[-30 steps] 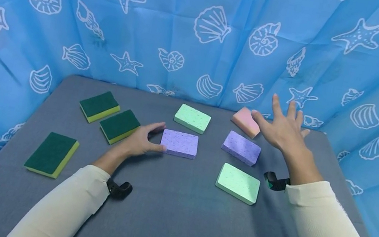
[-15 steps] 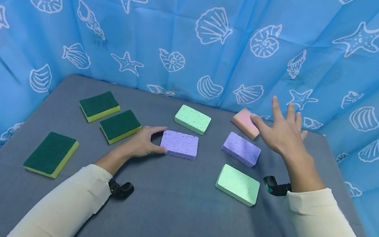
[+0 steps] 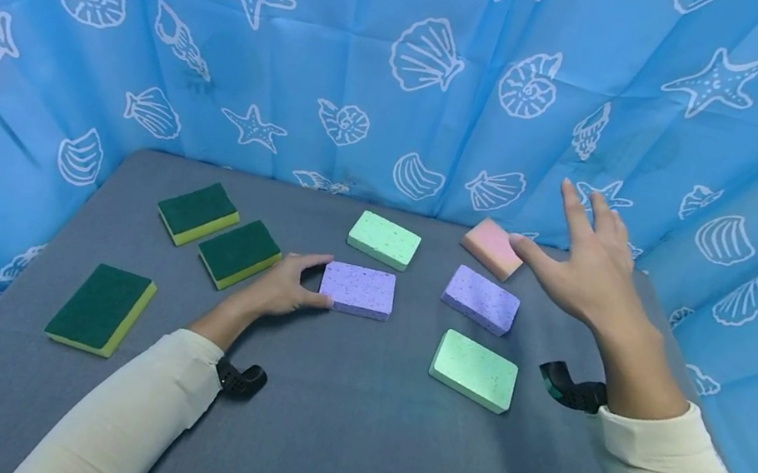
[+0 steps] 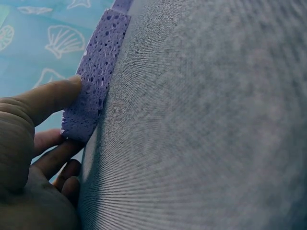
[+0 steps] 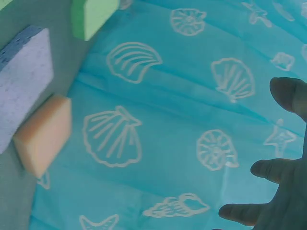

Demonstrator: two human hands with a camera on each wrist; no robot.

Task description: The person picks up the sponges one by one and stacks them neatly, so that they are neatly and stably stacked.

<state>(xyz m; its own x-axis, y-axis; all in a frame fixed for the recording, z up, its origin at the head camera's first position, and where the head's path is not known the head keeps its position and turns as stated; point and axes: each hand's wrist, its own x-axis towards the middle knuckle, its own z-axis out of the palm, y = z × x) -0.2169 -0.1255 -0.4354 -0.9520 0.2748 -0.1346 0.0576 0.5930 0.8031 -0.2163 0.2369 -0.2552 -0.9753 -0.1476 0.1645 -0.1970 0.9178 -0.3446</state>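
My left hand [image 3: 286, 286] pinches the left end of a purple sponge [image 3: 358, 290] lying mid-table. In the left wrist view, the thumb presses the pitted side of that purple sponge [image 4: 98, 67] and the other fingers reach round behind its end. Raised over the table's back right, my right hand [image 3: 590, 265] has its fingers spread and holds nothing. Below and left of it lie a pink sponge [image 3: 493, 248], a second purple sponge [image 3: 480, 298] and a light green sponge [image 3: 473, 372]. Another light green sponge [image 3: 383, 239] sits behind the held one.
Three dark green and yellow scouring sponges, the back one [image 3: 198, 211], the middle one [image 3: 239, 252] and the front one [image 3: 101, 308], lie on the left of the grey table [image 3: 326, 447]. A blue seashell curtain [image 3: 347, 70] closes in the back and both sides.
My right hand has shifted right and nearer the camera, still spread. The left hand has stayed at the purple sponge, its fingers drawn slightly closer. The sponges have not moved.
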